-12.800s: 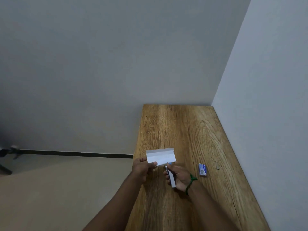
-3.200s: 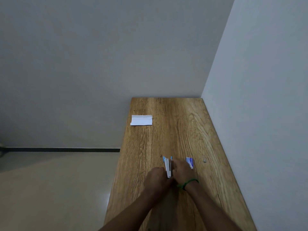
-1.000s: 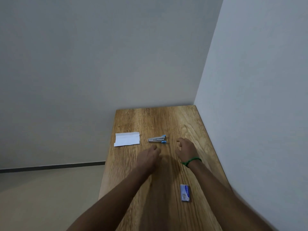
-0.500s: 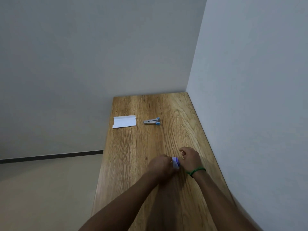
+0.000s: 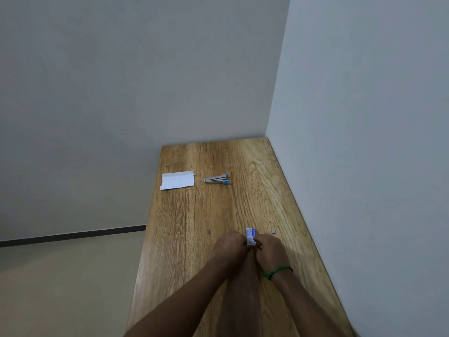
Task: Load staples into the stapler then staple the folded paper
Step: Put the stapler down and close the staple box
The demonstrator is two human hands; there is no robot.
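A small blue and white staple box (image 5: 251, 235) is pinched between my left hand (image 5: 230, 244) and my right hand (image 5: 269, 249) just above the wooden table (image 5: 218, 215); its lower half is hidden by my fingers. The silver stapler with blue ends (image 5: 217, 179) lies on its side farther back, out of my hands. To its left, at the table's left edge, lies the folded white paper (image 5: 177, 180). A tiny grey strip of staples (image 5: 273, 230) rests on the table just right of the box.
A grey wall (image 5: 364, 142) runs along the table's right edge and another closes its far end. The table's left edge drops to a beige floor (image 5: 60, 276). A green band (image 5: 277, 271) circles my right wrist.
Both hands left the stapler lying at the back of the table, drew back toward me and closed on the staple box. In the last half second they have stayed on it.
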